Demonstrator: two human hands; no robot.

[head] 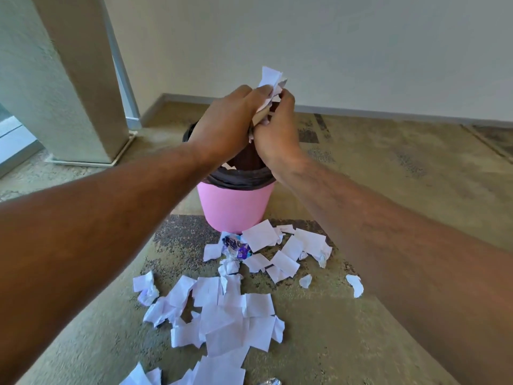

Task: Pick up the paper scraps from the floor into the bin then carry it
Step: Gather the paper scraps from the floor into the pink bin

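Left hand (224, 126) & right hand (274, 134) squeezed a wad of paper (269, 84) together, right over the pink bin (233, 207). Some paper already lay inside. Most scraps (222, 309) were on the floor below the hands, nearer the person. Carrying not started, prob. far off.

No readable text anywhere; crumpled wrapper (238, 247) on the floor has purple print (too blurred to read).
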